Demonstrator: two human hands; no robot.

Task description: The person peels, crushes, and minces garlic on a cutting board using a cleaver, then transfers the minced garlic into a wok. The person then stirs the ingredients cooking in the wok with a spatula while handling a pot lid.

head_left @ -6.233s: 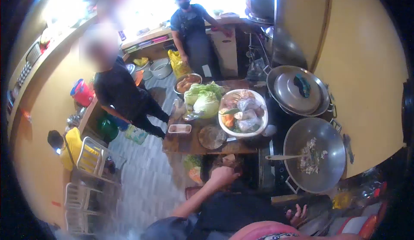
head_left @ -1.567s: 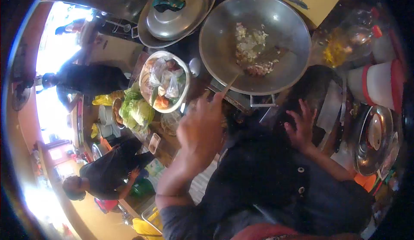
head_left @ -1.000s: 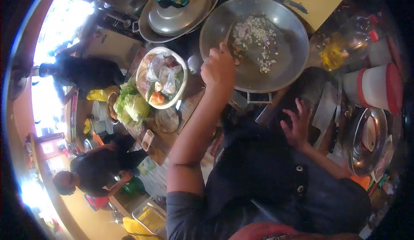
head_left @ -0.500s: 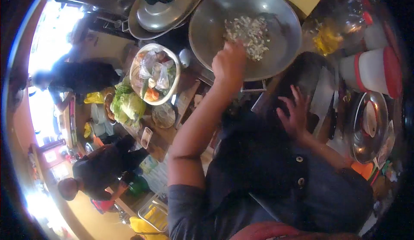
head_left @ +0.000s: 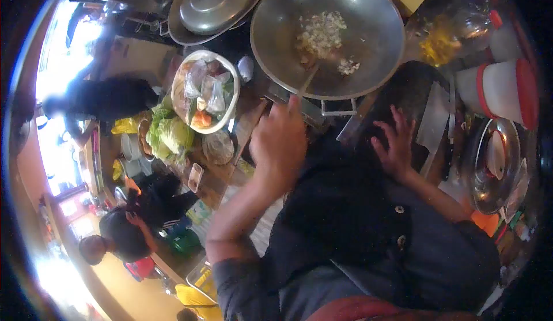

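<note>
My left hand (head_left: 280, 142) is closed around the handle of a spatula (head_left: 310, 79), at the near-left rim of a large metal wok (head_left: 368, 38). The spatula's far end sits among chopped pale pieces (head_left: 324, 31) in the wok, and a smaller clump of them lies to the right. My right hand (head_left: 394, 148) is held with its fingers spread, nothing in it, over or beside a dark board or surface. Just right of it is a wide-bladed knife (head_left: 433, 118).
A lidded pan (head_left: 214, 7) is at upper left. A white tub (head_left: 229, 110) of bagged food, leafy cabbage (head_left: 169, 136) and a small tray (head_left: 196, 177) are left. Red-lidded container (head_left: 504, 93) and metal platter (head_left: 481, 171) are right. Two people in dark clothes (head_left: 109, 99) (head_left: 124, 231) stand left.
My left hand has drawn back from over the wok toward its near rim, and the spatula now shows. The pale pieces have shifted into two clumps. My right hand stays spread.
</note>
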